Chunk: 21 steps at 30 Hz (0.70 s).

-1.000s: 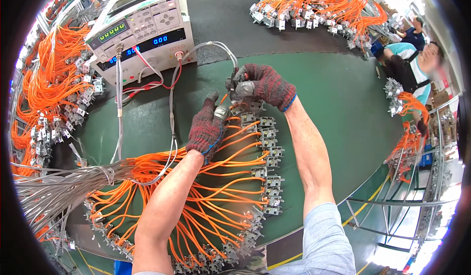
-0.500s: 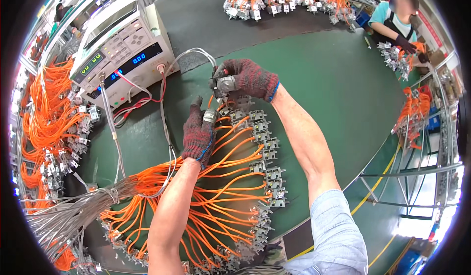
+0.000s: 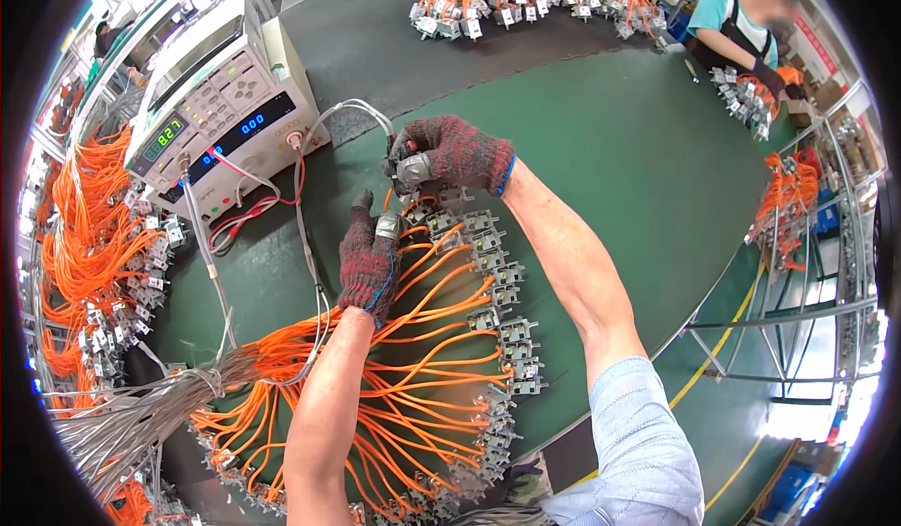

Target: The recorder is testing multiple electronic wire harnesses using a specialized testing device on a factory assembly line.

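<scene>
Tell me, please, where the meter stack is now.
In the head view, the meter stack stands at upper left, between the leftmost cable pile and the right hand.

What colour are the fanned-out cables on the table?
The fanned-out cables are orange, best seen in the head view.

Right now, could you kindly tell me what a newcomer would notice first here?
Probably the orange cables fanned across the green table at lower centre, ending in metal connectors. Then the gloved right hand at their far end, pinching a dark piece, the left hand nearer. At upper left, white instruments show lit digits.
</scene>
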Motion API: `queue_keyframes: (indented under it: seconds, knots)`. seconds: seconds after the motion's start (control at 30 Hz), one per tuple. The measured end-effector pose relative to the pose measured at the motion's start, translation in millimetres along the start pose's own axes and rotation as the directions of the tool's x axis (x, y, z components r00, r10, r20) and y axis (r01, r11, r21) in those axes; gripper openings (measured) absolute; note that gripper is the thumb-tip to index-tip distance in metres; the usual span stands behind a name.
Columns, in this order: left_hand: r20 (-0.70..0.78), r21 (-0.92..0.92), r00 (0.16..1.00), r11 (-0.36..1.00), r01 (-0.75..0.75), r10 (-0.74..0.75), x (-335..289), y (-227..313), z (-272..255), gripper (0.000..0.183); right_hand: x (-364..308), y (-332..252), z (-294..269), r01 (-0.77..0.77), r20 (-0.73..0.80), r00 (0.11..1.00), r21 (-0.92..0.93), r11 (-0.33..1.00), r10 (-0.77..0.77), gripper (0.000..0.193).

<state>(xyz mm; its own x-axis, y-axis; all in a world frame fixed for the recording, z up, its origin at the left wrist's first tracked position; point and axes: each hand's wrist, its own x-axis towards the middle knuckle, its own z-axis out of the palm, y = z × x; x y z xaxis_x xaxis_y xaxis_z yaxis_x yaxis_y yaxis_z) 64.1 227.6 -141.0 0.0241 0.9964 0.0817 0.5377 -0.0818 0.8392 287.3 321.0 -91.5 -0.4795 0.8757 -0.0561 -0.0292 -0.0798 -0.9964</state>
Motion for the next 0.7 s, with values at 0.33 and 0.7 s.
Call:
queue_keyframes:
  seconds: [0.33,0.7]
  knots:
    - [0.062,-0.063,0.995,0.994,0.085,-0.082,-6,18,-6,0.053,-45,-11,2,0.029,-0.193,0.98,-0.112,0.993,-0.051,0.026]
    - [0.101,-0.149,0.99,0.982,0.114,-0.099,-5,18,-6,0.053,-43,-3,0,0.015,-0.144,0.988,-0.242,0.97,-0.051,0.024]
